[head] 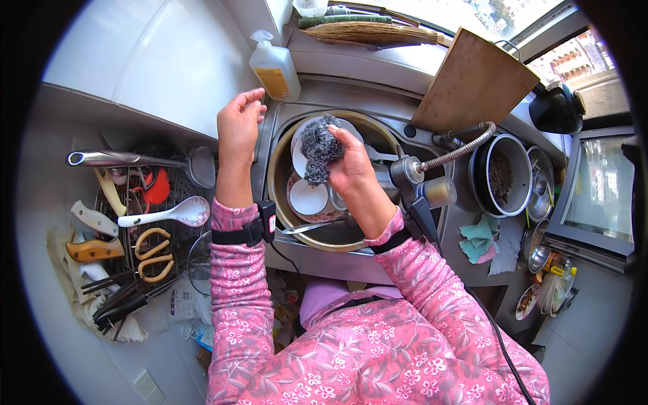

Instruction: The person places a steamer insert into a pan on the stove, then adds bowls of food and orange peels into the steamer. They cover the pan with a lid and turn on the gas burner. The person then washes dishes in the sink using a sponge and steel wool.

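In my right hand [352, 164] is a dark grey scrubbing cloth [320, 147], bunched up over a large round metal basin [273, 187] in the sink. My left hand [240, 124] is raised beside the basin's left side, just below a pump bottle [276, 71] with yellowish liquid; its fingers are partly bent and hold nothing that I can see. Inside the basin lie a white plate [298, 164], partly hidden by the cloth, a small white bowl [309, 196] on a patterned dish [293, 182], and a metal utensil [314, 227].
A flexible faucet hose [463, 152] arches right of the basin. A wooden cutting board [476, 81] leans behind it. Stacked pots [509, 174] and cloths [478, 238] lie to the right. At left, a rack holds scissors [153, 254], knives [94, 250], a white spoon [164, 212] and a metal ladle [200, 167].
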A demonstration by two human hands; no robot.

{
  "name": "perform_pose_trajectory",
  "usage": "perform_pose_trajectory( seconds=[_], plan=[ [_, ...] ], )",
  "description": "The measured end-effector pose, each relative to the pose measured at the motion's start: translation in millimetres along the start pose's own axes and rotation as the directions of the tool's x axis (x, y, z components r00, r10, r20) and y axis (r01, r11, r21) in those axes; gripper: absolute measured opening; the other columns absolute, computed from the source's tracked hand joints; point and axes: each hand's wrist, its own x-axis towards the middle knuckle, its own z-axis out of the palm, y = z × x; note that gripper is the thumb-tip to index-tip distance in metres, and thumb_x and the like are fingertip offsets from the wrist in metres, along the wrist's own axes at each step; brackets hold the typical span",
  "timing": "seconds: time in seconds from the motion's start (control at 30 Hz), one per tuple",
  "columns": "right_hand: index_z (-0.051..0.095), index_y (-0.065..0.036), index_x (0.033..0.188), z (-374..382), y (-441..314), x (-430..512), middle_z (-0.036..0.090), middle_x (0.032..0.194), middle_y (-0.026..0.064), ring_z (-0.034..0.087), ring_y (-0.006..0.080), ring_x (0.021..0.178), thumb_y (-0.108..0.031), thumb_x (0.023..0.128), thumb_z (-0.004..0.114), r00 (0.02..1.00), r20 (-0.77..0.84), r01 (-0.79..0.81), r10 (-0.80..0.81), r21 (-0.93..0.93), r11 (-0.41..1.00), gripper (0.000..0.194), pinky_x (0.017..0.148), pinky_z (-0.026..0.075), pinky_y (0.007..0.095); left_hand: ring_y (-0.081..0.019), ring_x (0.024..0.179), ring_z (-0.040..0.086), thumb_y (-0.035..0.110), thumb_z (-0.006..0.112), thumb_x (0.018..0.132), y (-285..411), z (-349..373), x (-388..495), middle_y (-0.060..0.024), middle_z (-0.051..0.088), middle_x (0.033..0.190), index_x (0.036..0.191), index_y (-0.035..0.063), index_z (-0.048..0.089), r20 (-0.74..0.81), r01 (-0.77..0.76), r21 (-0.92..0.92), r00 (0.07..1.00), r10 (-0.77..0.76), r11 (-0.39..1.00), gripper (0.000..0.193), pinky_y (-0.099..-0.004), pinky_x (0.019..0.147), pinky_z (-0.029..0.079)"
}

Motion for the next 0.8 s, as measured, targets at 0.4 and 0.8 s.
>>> perform_pose_trajectory(
  seconds=[0.4, 0.8],
  plan=[
    [0.060, -0.002, 0.100, 75, -21, 104, 0.066, 0.091, 0.0104, 0.063, 0.0255, 0.084, -0.015, 0.092, 0.051, 0.961, 0.184, 0.223, -0.208, -0.064, 0.973, 0.018, 0.079, 0.051, 0.0430, -0.0271, 0.120, 0.050, -0.003, 0.047, 0.078, 15, 15, 111, -0.0099, 0.059, 0.125, 0.122, 0.0041, 0.059, 0.147, -0.483, 0.767, 0.773, 0.618, 0.422, 0.046, -0.0359, 0.103, 0.038],
    [0.053, 0.000, 0.109, 108, -18, 156, 0.061, 0.093, 0.0089, 0.062, 0.0217, 0.080, 0.002, 0.087, 0.054, 0.924, 0.285, 0.276, -0.256, -0.035, 0.960, 0.022, 0.073, 0.053, 0.0399, -0.0273, 0.127, 0.046, 0.000, 0.048, 0.081, 1, 30, 120, -0.0120, 0.055, 0.129, 0.126, 0.0055, 0.054, 0.324, -0.504, 0.863, 0.617, 0.717, 0.044, 0.046, -0.0388, 0.106, 0.035]
  ],
)
